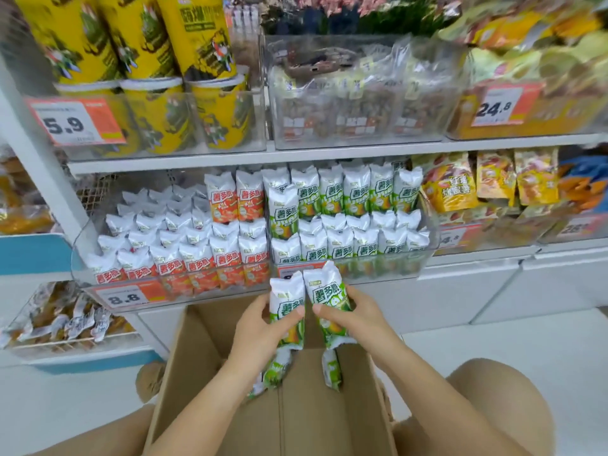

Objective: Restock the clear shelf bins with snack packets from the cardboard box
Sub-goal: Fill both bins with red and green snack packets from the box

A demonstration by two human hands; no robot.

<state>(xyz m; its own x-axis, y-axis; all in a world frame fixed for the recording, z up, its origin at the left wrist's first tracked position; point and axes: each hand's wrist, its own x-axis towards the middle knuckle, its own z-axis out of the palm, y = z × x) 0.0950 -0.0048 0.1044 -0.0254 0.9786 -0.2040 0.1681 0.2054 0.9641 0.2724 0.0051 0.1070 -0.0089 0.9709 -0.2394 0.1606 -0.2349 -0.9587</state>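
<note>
Head view: the shelf unit [329, 155] fills the frame from nine round to three o'clock. On its lower tier stands the clear bin [388, 269], packed with upright rows of green-and-white packets [342, 195], with the orange packets [210, 258] in the bin to its nine o'clock. At six o'clock sits the open cardboard box [210, 366], two loose green packets [331, 370] lying inside it. Both forearms reach up from the bottom edge over the box, converging toward twelve. The left hand [256, 330] grips one green snack packet [287, 311] upright, thumb across its front. The right hand [353, 315] grips a second packet [325, 301] just beside it, thumb likewise on the front, fingers wrapped behind. Both held packets sit just below the bin's front wall.
</note>
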